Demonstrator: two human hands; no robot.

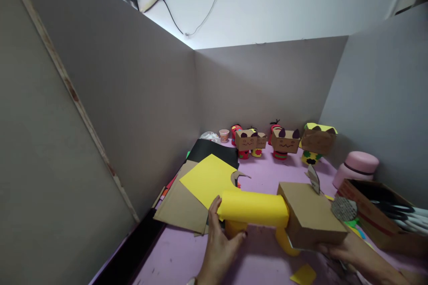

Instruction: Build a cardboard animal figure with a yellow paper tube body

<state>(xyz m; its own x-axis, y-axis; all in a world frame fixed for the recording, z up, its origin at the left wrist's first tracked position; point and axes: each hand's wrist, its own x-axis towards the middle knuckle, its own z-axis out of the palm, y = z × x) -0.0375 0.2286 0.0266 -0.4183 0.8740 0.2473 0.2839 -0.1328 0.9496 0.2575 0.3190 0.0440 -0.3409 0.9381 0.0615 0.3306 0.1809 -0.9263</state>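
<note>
A cardboard and paper animal stands in front of me: a yellow paper tube (256, 208) lies level as its body on short yellow legs (287, 242), with a brown cardboard box (314, 213) as its head at the right end. Grey-brown ear-like pieces (344, 209) stick out from the box. My left hand (222, 242) is wrapped round the tube's left end, thumb below by a leg. My right hand (347, 251) grips the box from its lower right side; some of its fingers are hidden beneath. A yellow paper scrap (304, 274) lies below the box.
Yellow paper (207, 178), brown cardboard (182, 200) and black sheets (214, 149) lie at left. Several finished-looking box-headed animals (286, 141) line the back, with a small cup (224, 135). At right are a pink flask (357, 167) and a tool box (374, 222). Partitions enclose the purple table.
</note>
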